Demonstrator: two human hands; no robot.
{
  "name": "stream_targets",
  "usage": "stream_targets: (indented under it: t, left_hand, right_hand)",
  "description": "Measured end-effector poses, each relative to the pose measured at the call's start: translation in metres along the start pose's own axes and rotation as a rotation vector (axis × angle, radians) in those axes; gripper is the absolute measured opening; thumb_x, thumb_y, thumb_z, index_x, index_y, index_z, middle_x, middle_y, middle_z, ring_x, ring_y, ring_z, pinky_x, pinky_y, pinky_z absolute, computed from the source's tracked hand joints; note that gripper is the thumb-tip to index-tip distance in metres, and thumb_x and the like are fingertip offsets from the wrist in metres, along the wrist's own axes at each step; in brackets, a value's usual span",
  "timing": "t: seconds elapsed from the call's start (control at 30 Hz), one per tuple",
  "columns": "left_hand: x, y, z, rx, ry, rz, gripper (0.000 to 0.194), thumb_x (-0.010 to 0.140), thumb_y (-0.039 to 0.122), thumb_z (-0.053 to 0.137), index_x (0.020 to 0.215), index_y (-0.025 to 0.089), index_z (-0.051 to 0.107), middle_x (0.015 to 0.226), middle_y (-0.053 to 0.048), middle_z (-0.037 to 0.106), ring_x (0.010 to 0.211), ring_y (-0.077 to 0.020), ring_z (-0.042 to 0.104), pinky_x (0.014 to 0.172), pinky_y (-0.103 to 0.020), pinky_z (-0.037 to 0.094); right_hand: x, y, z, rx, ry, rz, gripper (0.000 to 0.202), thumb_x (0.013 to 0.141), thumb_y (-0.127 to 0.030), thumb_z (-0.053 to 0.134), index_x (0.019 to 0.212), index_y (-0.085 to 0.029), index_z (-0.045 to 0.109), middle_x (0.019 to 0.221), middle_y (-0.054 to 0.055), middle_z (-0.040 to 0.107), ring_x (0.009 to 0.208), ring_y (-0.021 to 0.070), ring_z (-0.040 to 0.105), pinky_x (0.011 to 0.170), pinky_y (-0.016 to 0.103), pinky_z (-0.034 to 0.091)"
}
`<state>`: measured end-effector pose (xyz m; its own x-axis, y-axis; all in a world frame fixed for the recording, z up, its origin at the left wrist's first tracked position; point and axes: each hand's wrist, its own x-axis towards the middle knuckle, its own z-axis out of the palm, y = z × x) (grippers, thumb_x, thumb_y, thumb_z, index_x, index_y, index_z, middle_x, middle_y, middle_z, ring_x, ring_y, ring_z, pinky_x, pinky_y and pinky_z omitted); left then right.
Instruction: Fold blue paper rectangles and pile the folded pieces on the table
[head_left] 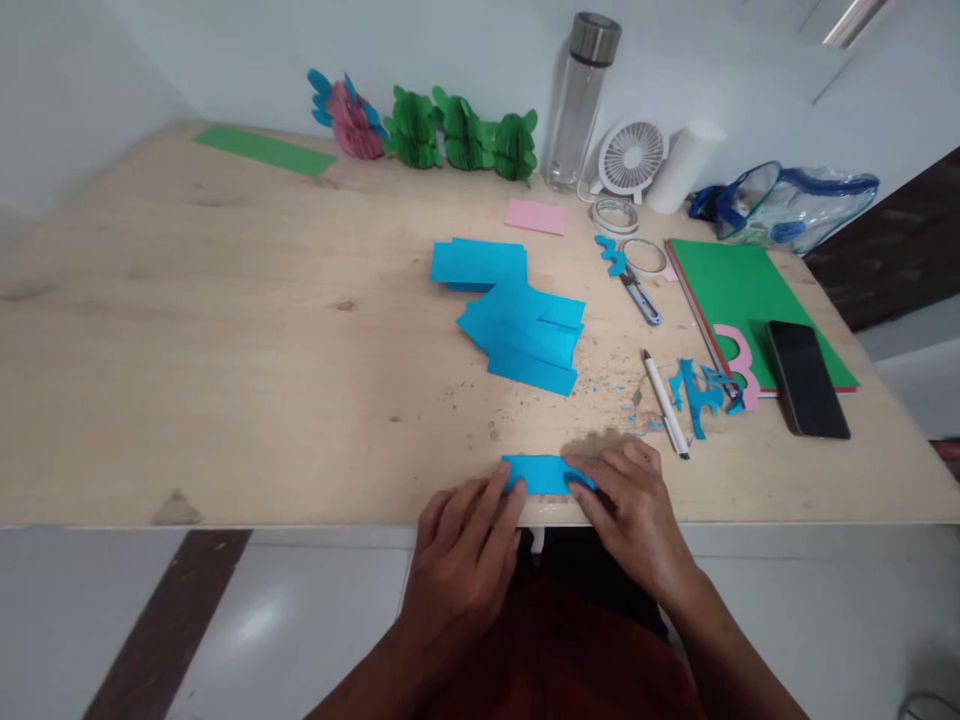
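Note:
A narrow strip of blue paper [546,476], apparently folded, lies at the table's front edge. My left hand [466,555] holds its left end, with thumb and forefinger on the paper. At the right end my right hand [631,505] grips the strip between thumb and fingers, covering part of it. Beyond the hands is a loose, overlapping pile of blue paper pieces [517,325]. Closest to my right hand lie a white pen [666,405] and blue paper cut-offs [701,400].
Along the wall stand green paper honeycomb figures [463,130], a pink and blue one [352,118], a clear bottle [577,115] and a small fan [631,158]. Tape rolls [643,257], a blue snipper [641,297], a green pad [731,285] and a phone [808,380] lie right.

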<state>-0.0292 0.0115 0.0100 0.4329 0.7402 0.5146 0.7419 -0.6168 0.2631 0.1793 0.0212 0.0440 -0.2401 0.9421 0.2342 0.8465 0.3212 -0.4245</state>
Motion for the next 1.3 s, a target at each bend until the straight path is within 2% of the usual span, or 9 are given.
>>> stream_targets:
  t: [0.13,0.23,0.33,0.57,0.7,0.9,1.0,1.17,1.3]
  left_hand:
    - [-0.001,-0.001,0.001,0.009,0.018,0.002,0.034,0.087,0.015,0.054,0.121,0.012,0.059,0.125,-0.014,0.063,0.108,-0.0266,0.057,0.097,-0.044,0.037]
    - [-0.002,-0.001,0.0,-0.001,0.019,0.009,0.035,0.088,0.015,0.053,0.122,0.013,0.059,0.126,-0.014,0.062,0.109,-0.0266,0.057,0.096,-0.043,0.037]
    - [-0.003,-0.002,-0.001,0.005,-0.015,0.003,0.035,0.088,0.015,0.053,0.122,0.013,0.059,0.127,-0.014,0.061,0.11,-0.0268,0.056,0.097,-0.043,0.037]
    - [-0.002,0.0,0.0,0.016,-0.004,0.011,0.033,0.086,0.014,0.055,0.119,0.012,0.06,0.126,-0.015,0.062,0.109,-0.0273,0.057,0.096,-0.044,0.038]
    - [-0.001,0.0,-0.002,-0.023,-0.013,-0.013,0.036,0.086,0.014,0.054,0.122,0.014,0.059,0.126,-0.014,0.062,0.112,-0.0265,0.056,0.098,-0.044,0.037]
    - [0.003,-0.003,-0.005,-0.1,-0.006,-0.057,0.04,0.087,0.014,0.052,0.127,0.013,0.053,0.126,-0.015,0.061,0.114,-0.027,0.053,0.098,-0.044,0.036]
    - [0.009,-0.003,-0.006,-0.117,-0.018,-0.092,0.041,0.088,0.015,0.051,0.129,0.015,0.051,0.126,-0.014,0.061,0.115,-0.0263,0.052,0.097,-0.043,0.036]
    - [0.015,-0.003,-0.008,-0.128,-0.026,-0.122,0.037,0.088,0.015,0.051,0.125,0.014,0.052,0.12,-0.013,0.063,0.112,-0.0262,0.051,0.095,-0.043,0.036]
    - [0.026,-0.009,-0.012,-0.087,-0.083,-0.187,0.029,0.088,0.024,0.052,0.115,0.016,0.057,0.111,-0.013,0.062,0.104,-0.0273,0.051,0.089,-0.044,0.038]
  right_hand:
    - [-0.002,-0.003,-0.001,-0.037,0.028,0.003,0.021,0.094,-0.027,0.05,0.111,-0.021,0.062,0.085,0.003,0.061,0.082,0.0194,0.052,0.082,0.038,0.035]
    - [-0.002,-0.01,-0.002,-0.13,0.084,0.015,0.031,0.094,-0.028,0.05,0.123,-0.02,0.056,0.1,0.008,0.06,0.094,0.0236,0.051,0.084,0.04,0.035]
    - [0.005,-0.019,-0.002,-0.17,0.069,-0.002,0.029,0.094,-0.028,0.05,0.121,-0.021,0.057,0.109,0.009,0.059,0.099,0.0254,0.05,0.087,0.042,0.034]
    - [0.032,-0.031,0.001,-0.141,-0.148,0.007,0.018,0.091,-0.032,0.053,0.1,-0.018,0.061,0.097,0.008,0.06,0.094,0.0257,0.049,0.086,0.042,0.033]
    - [0.041,-0.03,-0.001,-0.161,-0.22,0.026,0.014,0.086,-0.031,0.059,0.091,-0.018,0.059,0.096,0.008,0.059,0.093,0.0263,0.048,0.082,0.041,0.033]
    - [0.039,-0.03,0.003,-0.101,-0.194,0.064,0.011,0.082,-0.026,0.065,0.084,-0.02,0.056,0.09,0.004,0.06,0.09,0.0235,0.049,0.085,0.039,0.031]
    - [0.036,-0.03,0.005,-0.104,-0.162,0.058,0.009,0.083,-0.024,0.063,0.086,-0.019,0.057,0.088,0.004,0.06,0.089,0.0232,0.05,0.086,0.039,0.03]
    - [0.035,-0.03,0.004,-0.127,-0.174,0.02,0.007,0.088,-0.026,0.058,0.086,-0.02,0.059,0.087,0.005,0.061,0.091,0.0232,0.05,0.087,0.039,0.029]
    - [0.034,-0.029,0.005,-0.117,-0.166,0.015,0.007,0.087,-0.027,0.059,0.085,-0.02,0.06,0.086,0.004,0.061,0.089,0.0225,0.05,0.085,0.038,0.03]
